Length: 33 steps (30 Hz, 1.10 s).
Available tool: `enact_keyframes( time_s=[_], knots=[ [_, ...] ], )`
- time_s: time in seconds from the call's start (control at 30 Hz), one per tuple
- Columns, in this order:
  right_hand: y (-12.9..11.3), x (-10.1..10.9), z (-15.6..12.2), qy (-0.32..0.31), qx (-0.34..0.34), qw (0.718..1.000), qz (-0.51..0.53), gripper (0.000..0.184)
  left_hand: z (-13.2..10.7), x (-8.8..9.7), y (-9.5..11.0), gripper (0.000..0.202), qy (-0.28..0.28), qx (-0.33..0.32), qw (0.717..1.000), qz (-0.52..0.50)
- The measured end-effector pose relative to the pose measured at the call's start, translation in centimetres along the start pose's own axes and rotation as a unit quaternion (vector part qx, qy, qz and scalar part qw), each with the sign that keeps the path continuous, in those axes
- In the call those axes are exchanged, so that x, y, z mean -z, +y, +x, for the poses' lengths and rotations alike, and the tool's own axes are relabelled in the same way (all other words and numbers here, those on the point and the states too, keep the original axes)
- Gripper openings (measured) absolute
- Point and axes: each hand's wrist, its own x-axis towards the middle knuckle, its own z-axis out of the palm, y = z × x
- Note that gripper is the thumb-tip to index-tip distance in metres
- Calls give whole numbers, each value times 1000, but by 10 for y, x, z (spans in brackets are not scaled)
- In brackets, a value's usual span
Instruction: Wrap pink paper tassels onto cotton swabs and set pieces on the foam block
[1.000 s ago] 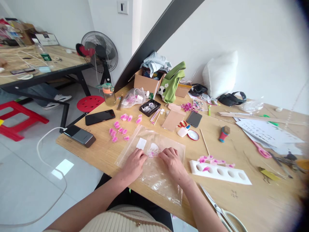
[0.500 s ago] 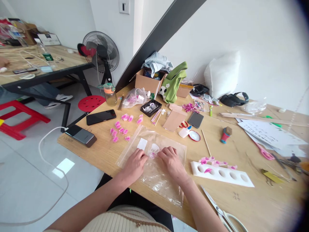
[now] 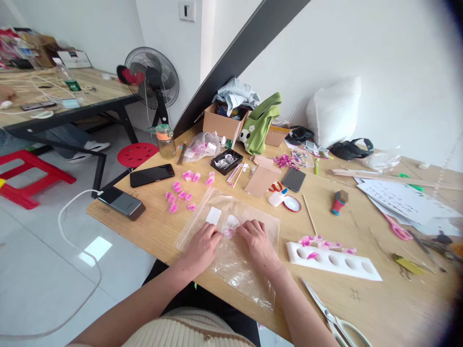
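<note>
Under hands (image 3: pixel 203 246): crinkly clr. bag (image 3: pixel 232 258)

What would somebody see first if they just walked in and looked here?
Probably the bare left hand and right hand, on a clear plastic bag at the near edge of the light wooden table. Small, fluffy pink tufts lie to the bag's left. Farther back, a bright green cloth bag with a panda face, beside a brown cardboard box, might also catch the eye.

Left hand (image 3: pixel 201 245), right hand (image 3: pixel 256 241) on clear bag (image 3: pixel 237 272).
</note>
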Motion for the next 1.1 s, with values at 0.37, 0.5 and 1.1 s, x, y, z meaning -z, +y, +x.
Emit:
enact_keyframes(
  time_s=[0.37,0.5,1.1],
  knots=[
    [2,0,-10,4,12,999,33,22,0,-1,-1,35,0,-2,1000,8],
    [12,0,-16,9,13,999,38,22,0,-1,0,37,1,1,1000,10],
    [10,-1,-18,29,-9,999,29,19,0,-2,-1,37,7,-5,1000,-2]
  ],
)
